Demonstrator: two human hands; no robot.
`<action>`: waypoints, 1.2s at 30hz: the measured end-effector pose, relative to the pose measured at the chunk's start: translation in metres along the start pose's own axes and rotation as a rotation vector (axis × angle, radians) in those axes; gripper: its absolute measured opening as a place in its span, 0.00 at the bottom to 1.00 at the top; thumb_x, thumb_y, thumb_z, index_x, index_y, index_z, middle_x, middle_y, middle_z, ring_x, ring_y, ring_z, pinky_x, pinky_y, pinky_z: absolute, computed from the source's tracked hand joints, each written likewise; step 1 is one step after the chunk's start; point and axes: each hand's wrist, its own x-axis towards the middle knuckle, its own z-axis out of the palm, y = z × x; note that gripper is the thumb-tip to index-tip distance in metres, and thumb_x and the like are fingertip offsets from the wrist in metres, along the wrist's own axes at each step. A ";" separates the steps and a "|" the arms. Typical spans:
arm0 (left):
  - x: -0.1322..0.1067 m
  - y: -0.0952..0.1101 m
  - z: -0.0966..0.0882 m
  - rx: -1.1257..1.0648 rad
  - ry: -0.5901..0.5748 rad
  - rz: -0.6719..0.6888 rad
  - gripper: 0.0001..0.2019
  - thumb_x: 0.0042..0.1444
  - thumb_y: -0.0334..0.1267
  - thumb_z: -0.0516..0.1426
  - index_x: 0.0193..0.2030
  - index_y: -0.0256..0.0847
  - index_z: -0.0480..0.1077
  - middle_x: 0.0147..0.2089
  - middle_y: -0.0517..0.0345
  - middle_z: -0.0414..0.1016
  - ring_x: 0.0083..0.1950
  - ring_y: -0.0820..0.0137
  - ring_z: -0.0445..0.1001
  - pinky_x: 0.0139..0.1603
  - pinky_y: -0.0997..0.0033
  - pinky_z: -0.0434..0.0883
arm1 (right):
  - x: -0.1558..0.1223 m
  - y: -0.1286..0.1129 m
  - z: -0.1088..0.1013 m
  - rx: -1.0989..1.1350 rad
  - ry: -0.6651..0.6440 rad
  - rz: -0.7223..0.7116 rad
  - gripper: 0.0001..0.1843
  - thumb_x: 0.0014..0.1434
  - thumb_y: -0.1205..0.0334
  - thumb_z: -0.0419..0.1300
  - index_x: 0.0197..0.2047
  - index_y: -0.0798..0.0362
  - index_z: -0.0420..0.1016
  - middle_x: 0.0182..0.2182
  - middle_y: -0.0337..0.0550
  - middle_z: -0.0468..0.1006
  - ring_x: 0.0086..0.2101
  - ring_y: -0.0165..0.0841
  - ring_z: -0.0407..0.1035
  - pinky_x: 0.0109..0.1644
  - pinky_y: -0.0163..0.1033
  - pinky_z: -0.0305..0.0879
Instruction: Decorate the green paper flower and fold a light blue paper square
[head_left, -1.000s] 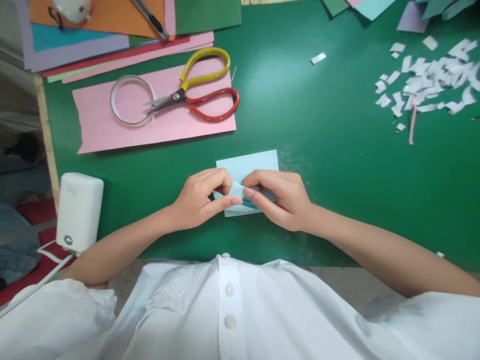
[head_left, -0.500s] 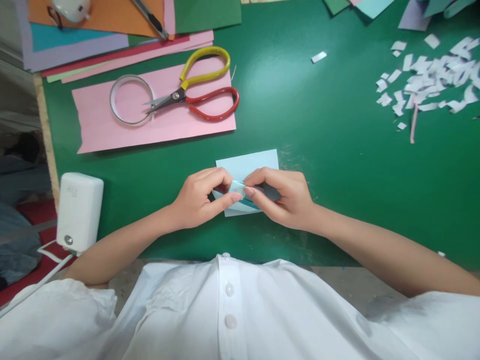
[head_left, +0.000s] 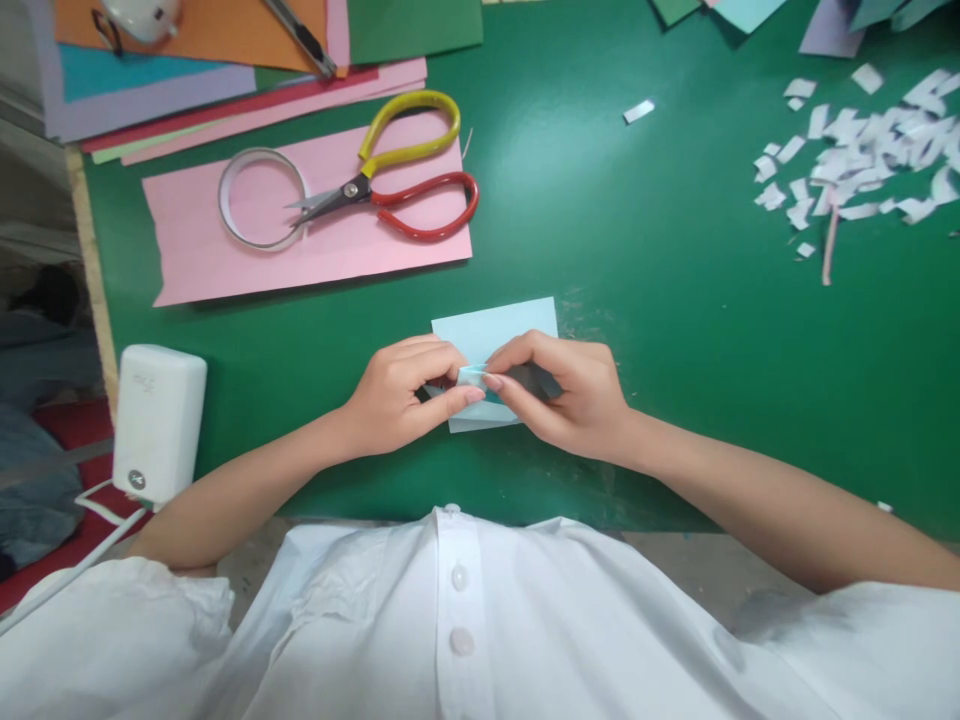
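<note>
Between my two hands is a small folded piece of light blue paper (head_left: pixel 472 376). My left hand (head_left: pixel 409 392) pinches its left side between thumb and fingers. From the other side, my right hand (head_left: pixel 566 390) pinches its right edge with thumb and forefinger. Below them a larger light blue sheet (head_left: pixel 499 322) lies flat on the green table, partly covered by both hands. Whether the small piece is joined to that sheet is hidden by my fingers.
Scissors (head_left: pixel 356 190) with yellow and red handles and a tape-like ring (head_left: pixel 262 200) lie on pink paper (head_left: pixel 202 270). A white device (head_left: pixel 160 425) stands at left. White paper scraps (head_left: pixel 862 150) are heaped at right. Coloured sheets (head_left: pixel 157 95) and a cutter (head_left: pixel 304 38) are at upper left.
The small blue paper has tilted or folded flatter between my fingertips, so less of its face shows. Both hands stay in nearly the same place.
</note>
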 end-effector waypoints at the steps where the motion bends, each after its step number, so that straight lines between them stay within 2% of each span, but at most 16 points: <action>1: 0.000 0.000 0.000 -0.004 -0.001 0.002 0.16 0.62 0.43 0.58 0.26 0.39 0.62 0.24 0.62 0.67 0.28 0.74 0.64 0.32 0.73 0.63 | 0.000 0.000 0.000 0.000 0.000 0.004 0.05 0.63 0.64 0.59 0.34 0.52 0.69 0.23 0.33 0.73 0.21 0.21 0.62 0.25 0.28 0.58; 7: 0.000 0.004 -0.002 -0.001 -0.017 -0.051 0.14 0.67 0.43 0.52 0.31 0.39 0.67 0.28 0.59 0.71 0.29 0.74 0.67 0.32 0.73 0.64 | 0.002 0.002 0.000 0.017 -0.036 -0.010 0.06 0.64 0.64 0.58 0.34 0.52 0.69 0.24 0.33 0.73 0.22 0.21 0.62 0.25 0.28 0.58; 14: 0.001 0.004 -0.004 -0.069 -0.003 -0.056 0.14 0.66 0.40 0.52 0.29 0.39 0.67 0.26 0.60 0.70 0.29 0.74 0.67 0.32 0.73 0.64 | 0.002 0.001 -0.003 0.036 -0.061 -0.069 0.02 0.63 0.64 0.59 0.39 0.52 0.69 0.28 0.35 0.76 0.24 0.23 0.66 0.27 0.29 0.60; 17: 0.001 0.004 -0.004 -0.105 0.004 -0.084 0.15 0.67 0.41 0.52 0.29 0.39 0.67 0.26 0.60 0.70 0.29 0.75 0.66 0.32 0.73 0.64 | 0.003 0.002 -0.003 0.027 -0.092 -0.086 0.06 0.62 0.60 0.60 0.42 0.51 0.68 0.32 0.38 0.77 0.27 0.25 0.69 0.30 0.31 0.63; 36: 0.000 0.003 -0.005 -0.147 -0.006 -0.124 0.18 0.67 0.43 0.52 0.27 0.39 0.69 0.25 0.59 0.71 0.29 0.73 0.65 0.33 0.71 0.64 | 0.003 0.005 -0.003 0.062 -0.148 -0.100 0.06 0.61 0.63 0.61 0.42 0.51 0.68 0.34 0.39 0.78 0.30 0.27 0.70 0.33 0.32 0.65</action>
